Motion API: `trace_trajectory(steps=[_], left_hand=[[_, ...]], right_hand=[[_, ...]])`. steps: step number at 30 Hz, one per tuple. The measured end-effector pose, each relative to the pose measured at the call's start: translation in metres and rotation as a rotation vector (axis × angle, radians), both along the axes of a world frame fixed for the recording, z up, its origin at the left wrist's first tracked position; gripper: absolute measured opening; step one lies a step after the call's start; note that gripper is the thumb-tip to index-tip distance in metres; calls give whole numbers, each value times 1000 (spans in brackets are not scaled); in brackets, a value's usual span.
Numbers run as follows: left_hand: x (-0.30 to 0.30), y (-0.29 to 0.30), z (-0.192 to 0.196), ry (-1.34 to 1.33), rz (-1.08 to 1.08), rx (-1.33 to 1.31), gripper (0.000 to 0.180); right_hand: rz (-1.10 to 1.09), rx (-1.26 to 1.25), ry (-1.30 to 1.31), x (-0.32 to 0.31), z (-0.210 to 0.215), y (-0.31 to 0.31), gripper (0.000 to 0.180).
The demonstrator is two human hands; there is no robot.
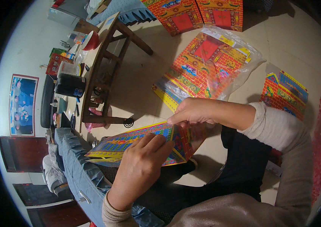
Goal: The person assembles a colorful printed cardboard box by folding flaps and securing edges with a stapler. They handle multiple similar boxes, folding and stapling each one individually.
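Note:
A folded cardboard sheet (130,140), printed in blue, yellow and red with roof tiles and brickwork, lies across my lap. My left hand (145,160) has its fingers curled over the near edge of the tiled part. At the sheet's far edge, by the crease between tiles and bricks, my right hand (192,111) pinches it with thumb and fingers. My right forearm crosses in from the right. Just beyond that hand, a stack of flat brick-printed cardboard (198,68) rests on the floor, partly inside a clear plastic bag (257,60).
Two brick-printed cardboard boxes (221,19) with red doors stand at the top. Another printed piece (285,94) lies on the floor at right. A cluttered wooden table (102,72) stands left, with a red bowl (90,41) near its edge. Blue ruffled cloth (73,155) covers the seat below it.

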State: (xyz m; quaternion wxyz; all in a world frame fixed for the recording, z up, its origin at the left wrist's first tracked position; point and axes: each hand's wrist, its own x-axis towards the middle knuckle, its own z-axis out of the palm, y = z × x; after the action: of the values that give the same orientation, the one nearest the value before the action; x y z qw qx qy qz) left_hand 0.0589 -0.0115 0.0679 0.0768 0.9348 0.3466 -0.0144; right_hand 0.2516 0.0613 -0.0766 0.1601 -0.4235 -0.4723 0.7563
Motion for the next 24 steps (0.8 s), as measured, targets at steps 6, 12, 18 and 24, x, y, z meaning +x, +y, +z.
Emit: trace_trajectory(steps=[6, 12, 18, 24], left_hand=[[3, 1, 2, 3, -11, -10, 29], [3, 1, 0, -5, -8, 6, 29], [0, 3, 1, 14, 11, 30, 28], [-1, 2, -5, -14, -7, 9, 30]], right_hand=[[47, 35, 0, -3, -10, 3, 48], [69, 11, -124, 2, -19, -5, 56], [175, -237, -70, 1, -37, -14, 66], [209, 305, -255, 48, -14, -20, 41]])
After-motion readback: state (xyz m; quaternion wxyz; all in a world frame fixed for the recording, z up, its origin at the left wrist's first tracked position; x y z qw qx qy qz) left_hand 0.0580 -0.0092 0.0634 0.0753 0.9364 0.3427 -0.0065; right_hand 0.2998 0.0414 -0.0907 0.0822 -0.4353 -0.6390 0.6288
